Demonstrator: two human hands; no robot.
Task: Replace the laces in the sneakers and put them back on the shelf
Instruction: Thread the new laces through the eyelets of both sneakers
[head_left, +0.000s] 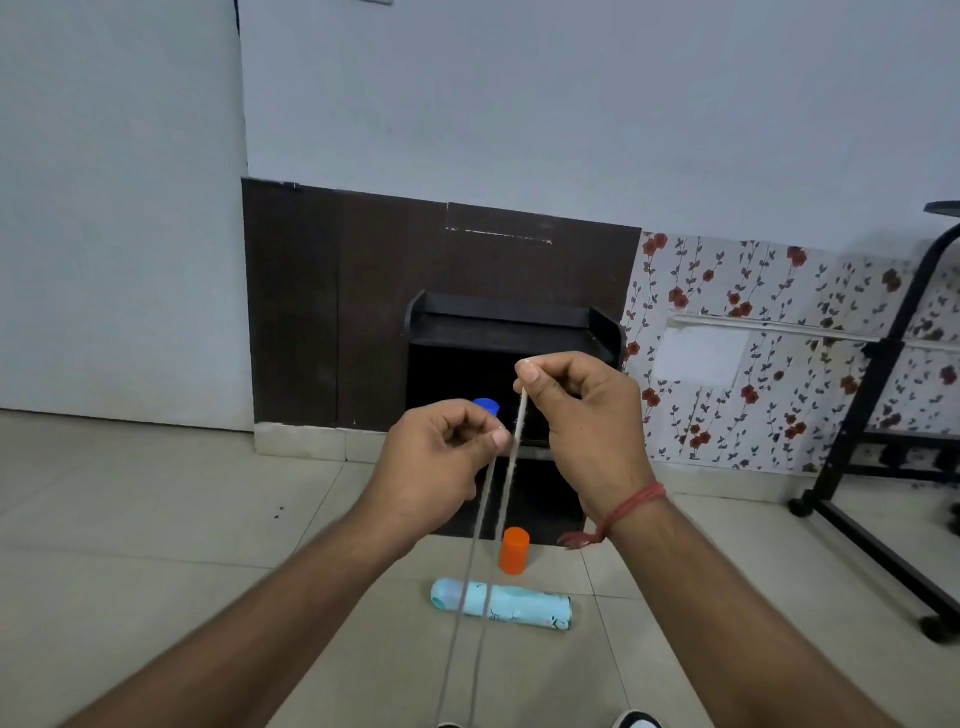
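Note:
A grey shoelace (511, 457) runs in two strands from my raised hands down to the bottom edge of the view. My left hand (441, 467) pinches one strand between thumb and forefinger. My right hand (582, 421), slightly higher, pinches the other strand near its tip. A black and white sneaker (636, 720) shows only as a sliver at the bottom edge. Behind my hands stands a low black shelf (511, 322) against the wall, its inside dark.
On the tiled floor lie a light blue can (519, 605) on its side and an upright orange cap (514, 550). A blue lid (487, 405) peeks out behind my left hand. A black wheeled stand (878, 415) occupies the right side.

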